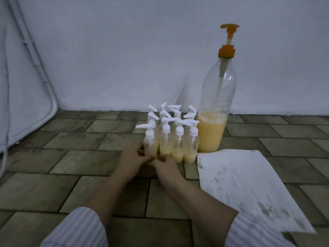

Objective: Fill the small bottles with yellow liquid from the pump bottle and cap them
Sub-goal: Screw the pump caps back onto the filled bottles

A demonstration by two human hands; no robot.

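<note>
Honestly, from the head view the small clear plastic bottles with white pump caps point(170, 138) stood bunched on the tiled floor point(74, 163), touching the big clear pump bottle with the orange top point(216, 111). The left hand point(132, 155) pinched the front-left small bottle point(151, 143) low down; the right hand point(165, 166) rested loose-fingered against the base of the row. They looked light, slick and tippy, so I'd grab the body, not the cap.

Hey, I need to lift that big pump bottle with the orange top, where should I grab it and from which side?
Grip the big pump bottle around its straight clear body, just above the yellow liquid, probably from its right. The small bottles crowd its left and the wall stands close behind. The raised orange pump head sits on a thin stem, likely a poor handle.
</note>
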